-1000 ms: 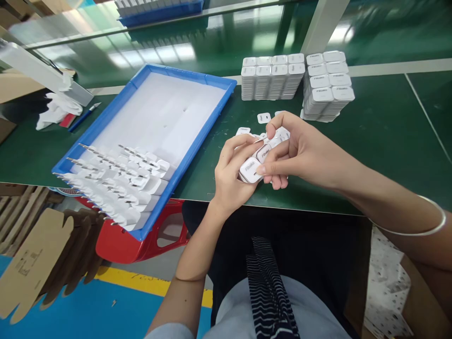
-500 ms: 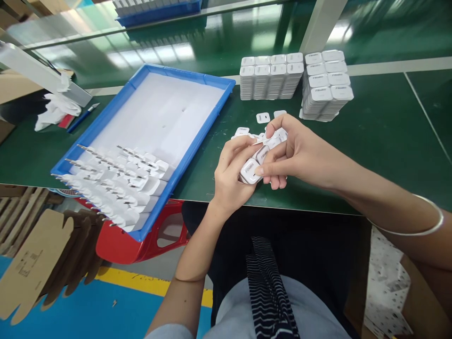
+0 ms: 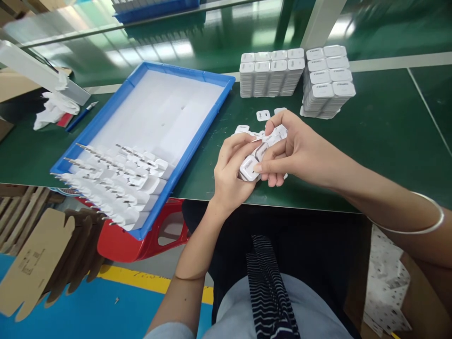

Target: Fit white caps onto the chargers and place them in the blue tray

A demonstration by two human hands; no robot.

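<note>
My left hand [image 3: 231, 172] is wrapped round white rounded-square charger pieces, one of them a front piece [image 3: 249, 168] with grey print and a small dark slot. Right behind it in the same hold is a second printed charger piece [image 3: 261, 151]. My right hand [image 3: 291, 148] is closed over the right side of these pieces, its thumb pressing the front one near the slot. Its bent forefinger meets a thin white edge by my left fingertips; what that belongs to is partly hidden. Loose white face plates [image 3: 263, 115] lie on the green table just beyond my hands.
On the left, a blue tray [image 3: 197, 125] with a white liner holds rows of white chargers [image 3: 123, 193] with metal prongs. Stacked face plates [image 3: 271, 77] and another stack [image 3: 326, 87] stand behind. A blue pen [image 3: 81, 117] lies at far left; a red stool [image 3: 120, 245] is below.
The front charger piece and both hands have shifted very slightly, with the view itself moving a little. The hold looks the same.
</note>
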